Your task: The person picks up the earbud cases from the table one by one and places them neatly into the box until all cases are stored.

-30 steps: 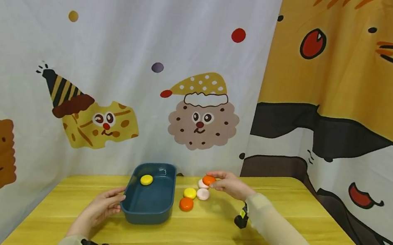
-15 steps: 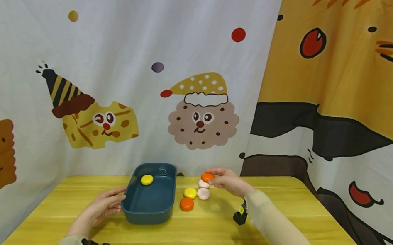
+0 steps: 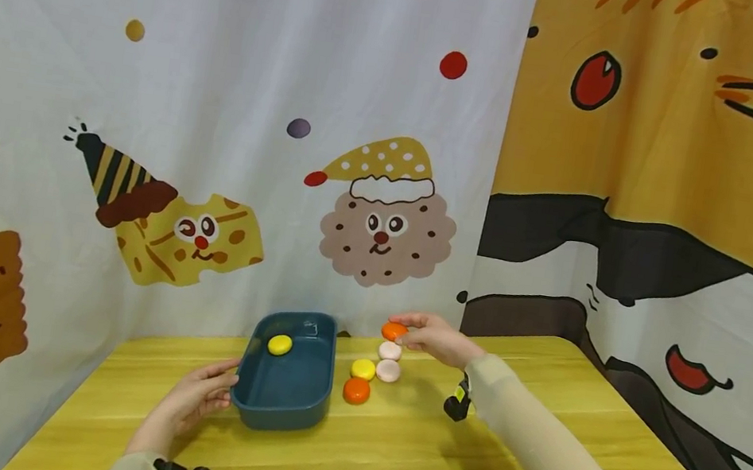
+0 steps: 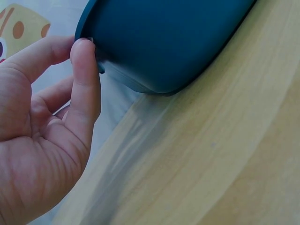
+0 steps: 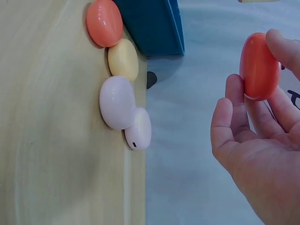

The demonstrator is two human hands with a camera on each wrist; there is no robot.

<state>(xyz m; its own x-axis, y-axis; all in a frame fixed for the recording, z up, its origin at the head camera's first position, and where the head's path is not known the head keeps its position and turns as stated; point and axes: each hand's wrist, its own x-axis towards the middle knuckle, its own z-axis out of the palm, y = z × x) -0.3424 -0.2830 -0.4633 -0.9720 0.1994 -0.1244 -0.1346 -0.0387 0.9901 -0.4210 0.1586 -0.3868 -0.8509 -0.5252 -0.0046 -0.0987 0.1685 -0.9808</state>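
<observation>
My left hand point(image 3: 193, 396) pinches the near left rim of a dark blue rectangular bin point(image 3: 281, 421); thumb and fingers on its edge show in the left wrist view. Inside the bin lies a yellow pebble-shaped piece point(image 3: 280, 345). Held between the thumb and fingers of my right hand point(image 3: 439, 340) is a glossy orange pebble-shaped piece point(image 5: 258, 68), raised above the table. Below it on the table sit two pale pink pieces point(image 3: 388, 371), touching or nearly so. Beside them are another yellow piece point(image 3: 362, 369) and a second orange piece point(image 3: 357, 391), right of the bin.
The wooden table point(image 3: 388, 461) ends at a white printed curtain point(image 3: 233, 126) behind the bin. An orange, black and white cloth point(image 3: 629, 287) hangs along the right side. A small dark spot point(image 5: 151, 79) shows at the table's back edge.
My right hand has lifted the orange piece off the pink ones and moved it slightly up and left. The left hand and the bin have stayed put.
</observation>
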